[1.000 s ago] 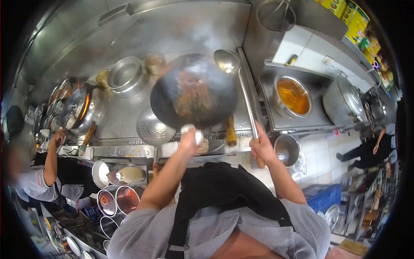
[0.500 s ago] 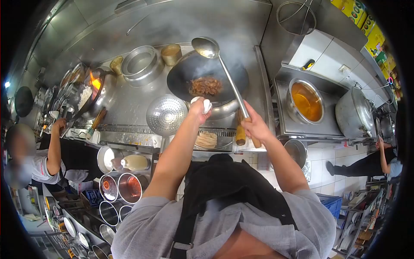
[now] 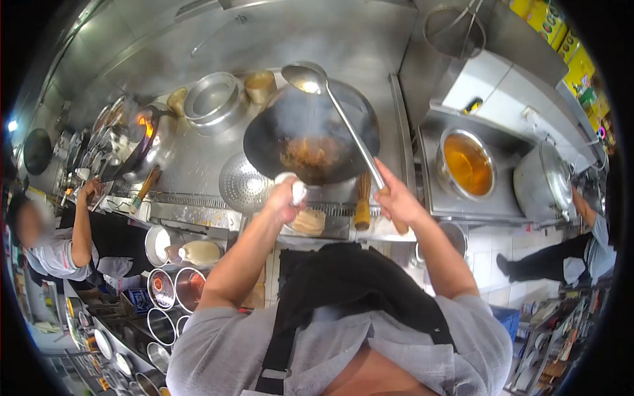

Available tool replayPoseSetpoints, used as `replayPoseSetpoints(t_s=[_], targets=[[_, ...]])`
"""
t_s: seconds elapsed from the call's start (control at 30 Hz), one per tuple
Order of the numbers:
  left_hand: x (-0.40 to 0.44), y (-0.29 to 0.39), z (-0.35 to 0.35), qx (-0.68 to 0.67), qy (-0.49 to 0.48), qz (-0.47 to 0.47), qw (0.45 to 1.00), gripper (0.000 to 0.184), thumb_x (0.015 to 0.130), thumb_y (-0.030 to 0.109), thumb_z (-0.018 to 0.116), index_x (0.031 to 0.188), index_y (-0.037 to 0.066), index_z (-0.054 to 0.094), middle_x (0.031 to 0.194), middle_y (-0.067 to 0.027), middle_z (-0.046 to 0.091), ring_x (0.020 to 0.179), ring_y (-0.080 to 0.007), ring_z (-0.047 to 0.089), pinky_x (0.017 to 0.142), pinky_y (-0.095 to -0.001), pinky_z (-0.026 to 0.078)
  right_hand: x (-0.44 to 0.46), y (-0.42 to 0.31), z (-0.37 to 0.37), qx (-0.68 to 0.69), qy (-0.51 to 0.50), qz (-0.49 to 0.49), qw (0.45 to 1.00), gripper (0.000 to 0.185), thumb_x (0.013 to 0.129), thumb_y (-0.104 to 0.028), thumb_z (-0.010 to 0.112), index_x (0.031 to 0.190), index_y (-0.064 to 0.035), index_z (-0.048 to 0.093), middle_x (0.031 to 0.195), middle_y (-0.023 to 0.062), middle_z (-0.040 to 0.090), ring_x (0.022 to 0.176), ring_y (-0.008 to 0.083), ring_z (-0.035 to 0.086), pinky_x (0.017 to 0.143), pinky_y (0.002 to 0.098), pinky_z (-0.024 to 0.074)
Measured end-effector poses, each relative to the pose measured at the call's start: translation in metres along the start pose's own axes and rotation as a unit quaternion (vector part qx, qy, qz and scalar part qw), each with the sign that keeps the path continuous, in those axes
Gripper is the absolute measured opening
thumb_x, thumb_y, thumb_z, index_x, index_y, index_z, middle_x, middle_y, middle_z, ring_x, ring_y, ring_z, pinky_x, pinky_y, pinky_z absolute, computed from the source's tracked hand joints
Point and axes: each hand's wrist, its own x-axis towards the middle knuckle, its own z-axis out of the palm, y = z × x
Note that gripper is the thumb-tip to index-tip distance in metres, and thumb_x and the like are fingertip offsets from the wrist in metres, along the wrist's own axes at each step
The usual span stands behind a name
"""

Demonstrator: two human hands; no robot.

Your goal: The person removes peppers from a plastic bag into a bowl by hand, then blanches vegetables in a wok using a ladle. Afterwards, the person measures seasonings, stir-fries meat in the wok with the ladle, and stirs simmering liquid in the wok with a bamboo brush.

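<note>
My left hand (image 3: 284,200) grips the near edge of a dark wok (image 3: 264,146) through a white cloth (image 3: 298,192). Browned food (image 3: 308,152) lies in the wok, blurred under steam. My right hand (image 3: 399,198) is wrapped round the wooden handle of a long metal ladle (image 3: 349,125). The ladle's bowl hangs over the wok's far left edge. A perforated strainer (image 3: 241,183) rests to the left of my left hand. Between my hands a bamboo brush (image 3: 362,206) lies near the stove's front edge.
A pot of orange liquid (image 3: 467,165) and a large lidded pot (image 3: 536,178) stand at right. Metal bowls (image 3: 211,100) sit behind the strainer. At left a co-worker (image 3: 69,247) handles another wok (image 3: 135,148) near a flame. Another person (image 3: 581,247) stands far right.
The wok has lifted and shifted left and nearer since half a second ago, with my left hand on it. The ladle's bowl has moved slightly left. The right-hand person has turned toward the large pot.
</note>
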Motion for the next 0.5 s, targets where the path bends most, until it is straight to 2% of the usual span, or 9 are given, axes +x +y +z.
replayPoseSetpoints(t_s=[0.07, 0.13, 0.2, 0.27, 0.3, 0.33, 0.4, 0.47, 0.5], targets=[[0.001, 0.007, 0.014, -0.005, 0.001, 0.004, 1.0, 0.012, 0.099, 0.024, 0.048, 0.095, 0.014, 0.054, 0.072, -0.0041, 0.058, 0.058, -0.0177, 0.058, 0.044, -0.0291, 0.041, -0.006, -0.004, -0.007, -0.021, -0.02, 0.006, 1.0, 0.084, 0.09, 0.001, 0.052, 0.159, -0.0251, 0.012, 0.065, 0.0011, 0.049, 0.047, 0.0114, 0.045, 0.044, 0.0303, 0.0409], [0.013, 0.014, 0.028, -0.006, 0.014, 0.017, 1.0, 0.013, 0.098, 0.024, 0.048, 0.094, 0.014, 0.055, 0.073, -0.0046, 0.059, 0.058, -0.0179, 0.058, 0.045, -0.0292, 0.043, -0.029, -0.027, -0.012, -0.143, 0.003, 0.082, 0.986, 0.084, 0.089, 0.002, 0.049, 0.159, -0.0256, 0.011, 0.063, -0.0003, 0.043, 0.051, 0.0102, 0.045, 0.048, 0.0281, 0.0404], [0.042, 0.017, 0.031, 0.002, 0.012, 0.004, 1.0, 0.014, 0.098, 0.024, 0.048, 0.094, 0.013, 0.056, 0.074, -0.0052, 0.061, 0.059, -0.0181, 0.059, 0.047, -0.0292, 0.044, -0.036, -0.029, -0.026, -0.203, -0.016, 0.093, 0.975, 0.086, 0.088, -0.002, 0.05, 0.159, -0.0289, 0.009, 0.065, 0.0042, 0.05, 0.053, 0.0146, 0.05, 0.053, 0.0324, 0.044], [0.074, 0.019, 0.031, 0.038, 0.008, 0.015, 0.999, 0.015, 0.096, 0.025, 0.05, 0.093, 0.012, 0.057, 0.075, -0.0057, 0.063, 0.061, -0.0184, 0.06, 0.047, -0.0308, 0.046, -0.035, -0.028, -0.038, -0.329, -0.091, 0.122, 0.932, 0.087, 0.087, -0.006, 0.051, 0.159, -0.0311, 0.008, 0.07, 0.0098, 0.057, 0.058, 0.0211, 0.055, 0.061, 0.0359, 0.0472], [0.097, 0.015, 0.02, 0.066, -0.014, 0.005, 0.998, 0.015, 0.095, 0.026, 0.052, 0.095, 0.012, 0.057, 0.076, -0.0053, 0.063, 0.062, -0.0187, 0.061, 0.048, -0.0333, 0.046, -0.021, -0.009, -0.045, -0.371, -0.119, 0.096, 0.916, 0.088, 0.085, -0.005, 0.049, 0.158, -0.0327, 0.009, 0.076, 0.0166, 0.063, 0.066, 0.0289, 0.061, 0.07, 0.0415, 0.0491], [0.108, 0.005, 0.01, 0.071, -0.015, 0.003, 0.997, 0.015, 0.095, 0.026, 0.052, 0.095, 0.012, 0.057, 0.076, -0.0053, 0.063, 0.062, -0.0187, 0.061, 0.048, -0.0333, 0.046, -0.004, 0.004, -0.041, -0.368, -0.116, 0.098, 0.918, 0.088, 0.085, -0.005, 0.049, 0.158, -0.0327, 0.009, 0.076, 0.0166, 0.063, 0.066, 0.0289, 0.061, 0.07, 0.0415, 0.0491], [0.115, -0.028, -0.01, 0.045, -0.041, 0.063, 0.996, 0.017, 0.094, 0.027, 0.053, 0.098, 0.011, 0.056, 0.076, -0.0053, 0.063, 0.061, -0.0194, 0.061, 0.047, -0.0345, 0.046, 0.03, 0.014, -0.029, -0.514, -0.04, 0.055, 0.855, 0.089, 0.083, -0.001, 0.048, 0.158, -0.0305, 0.009, 0.092, 0.0216, 0.068, 0.071, 0.0361, 0.067, 0.071, 0.0471, 0.0516], [0.114, -0.068, -0.047, 0.015, -0.072, 0.093, 0.993, 0.016, 0.094, 0.02, 0.054, 0.106, 0.01, 0.054, 0.089, -0.008, 0.064, 0.067, -0.0209, 0.062, 0.05, -0.0399, 0.049, 0.049, 0.014, -0.024, -0.531, -0.016, 0.056, 0.845, 0.09, 0.083, 0.0, 0.048, 0.158, -0.0313, 0.009, 0.098, 0.0239, 0.067, 0.078, 0.0397, 0.066, 0.075, 0.0494, 0.051], [0.095, -0.087, -0.059, 0.015, -0.019, 0.081, 0.996, 0.018, 0.094, 0.016, 0.054, 0.111, 0.01, 0.054, 0.094, -0.0082, 0.063, 0.073, -0.022, 0.063, 0.055, -0.0421, 0.052, 0.054, 0.013, -0.024, -0.549, 0.003, 0.056, 0.834, 0.091, 0.082, 0.001, 0.048, 0.158, -0.0321, 0.01, 0.104, 0.0262, 0.067, 0.084, 0.0434, 0.066, 0.079, 0.0518, 0.0503]])
